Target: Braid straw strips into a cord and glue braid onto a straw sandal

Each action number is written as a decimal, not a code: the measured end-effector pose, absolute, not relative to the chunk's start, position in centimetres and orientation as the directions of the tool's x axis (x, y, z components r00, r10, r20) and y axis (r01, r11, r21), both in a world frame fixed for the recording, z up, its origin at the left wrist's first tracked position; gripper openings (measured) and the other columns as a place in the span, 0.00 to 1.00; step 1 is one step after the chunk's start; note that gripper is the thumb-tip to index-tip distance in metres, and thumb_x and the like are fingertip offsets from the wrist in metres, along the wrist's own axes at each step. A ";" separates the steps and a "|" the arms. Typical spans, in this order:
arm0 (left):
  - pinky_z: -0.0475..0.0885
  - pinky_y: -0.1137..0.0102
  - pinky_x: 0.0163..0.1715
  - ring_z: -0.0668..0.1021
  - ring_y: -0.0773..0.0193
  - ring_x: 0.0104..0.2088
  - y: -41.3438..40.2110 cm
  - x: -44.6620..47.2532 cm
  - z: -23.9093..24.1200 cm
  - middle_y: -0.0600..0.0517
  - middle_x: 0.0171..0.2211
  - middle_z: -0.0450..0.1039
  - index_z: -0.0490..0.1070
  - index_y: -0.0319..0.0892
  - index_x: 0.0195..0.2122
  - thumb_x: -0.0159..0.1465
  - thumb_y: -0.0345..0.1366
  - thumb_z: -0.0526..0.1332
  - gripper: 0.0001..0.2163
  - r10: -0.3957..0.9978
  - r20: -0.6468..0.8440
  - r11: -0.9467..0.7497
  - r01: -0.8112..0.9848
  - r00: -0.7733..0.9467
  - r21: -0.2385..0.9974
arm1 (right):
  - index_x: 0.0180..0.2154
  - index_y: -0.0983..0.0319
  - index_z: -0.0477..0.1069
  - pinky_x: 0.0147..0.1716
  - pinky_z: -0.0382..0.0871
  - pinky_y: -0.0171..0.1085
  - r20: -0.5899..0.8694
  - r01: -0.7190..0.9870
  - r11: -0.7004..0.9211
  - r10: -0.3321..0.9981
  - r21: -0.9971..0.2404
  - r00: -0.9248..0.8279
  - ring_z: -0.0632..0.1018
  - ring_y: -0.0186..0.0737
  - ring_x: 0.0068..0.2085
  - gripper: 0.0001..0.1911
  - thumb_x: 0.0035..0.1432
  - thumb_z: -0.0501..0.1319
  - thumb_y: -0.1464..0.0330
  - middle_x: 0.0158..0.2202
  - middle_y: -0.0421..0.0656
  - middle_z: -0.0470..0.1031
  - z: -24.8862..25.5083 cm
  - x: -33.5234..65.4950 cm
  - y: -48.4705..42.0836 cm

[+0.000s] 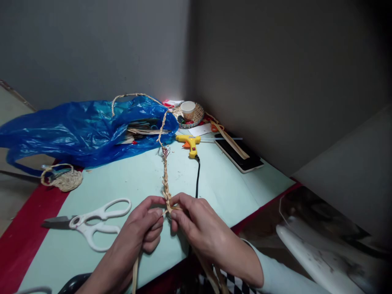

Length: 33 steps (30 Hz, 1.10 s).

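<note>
A long tan braid of straw strips (165,175) runs from the blue plastic bag (76,130) across the pale green table (232,183) to my hands. My left hand (143,228) pinches the near end of the braid, fingers curled. My right hand (196,224) is closed on the same end from the right, thumb and fingers pressed on the strands. Loose straw strips (135,275) hang down from my hands past the table's front edge.
White-handled scissors (92,224) lie left of my hands. A yellow glue gun (190,143) with a black cord (197,175) sits behind the braid. A small coiled straw mat (65,179) lies at left. A woven tray with a white cup (188,109), and a dark tablet (241,157) stand by the wall.
</note>
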State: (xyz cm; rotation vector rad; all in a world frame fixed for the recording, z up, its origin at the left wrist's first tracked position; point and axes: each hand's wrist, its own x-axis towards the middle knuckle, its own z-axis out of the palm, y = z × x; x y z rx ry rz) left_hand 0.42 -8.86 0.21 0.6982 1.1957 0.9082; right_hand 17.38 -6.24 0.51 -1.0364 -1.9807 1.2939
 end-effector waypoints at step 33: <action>0.51 0.79 0.19 0.58 0.75 0.19 -9.9 -0.4 0.6 0.59 0.21 0.63 0.70 0.40 0.31 0.59 0.44 0.67 0.12 0.910 -0.413 0.412 -0.219 0.044 0.884 | 0.37 0.63 0.73 0.39 0.67 0.43 0.400 0.571 0.589 0.808 -0.572 -0.432 0.75 0.45 0.38 0.11 0.67 0.55 0.66 0.36 0.46 0.76 2.7 16.9 -8.5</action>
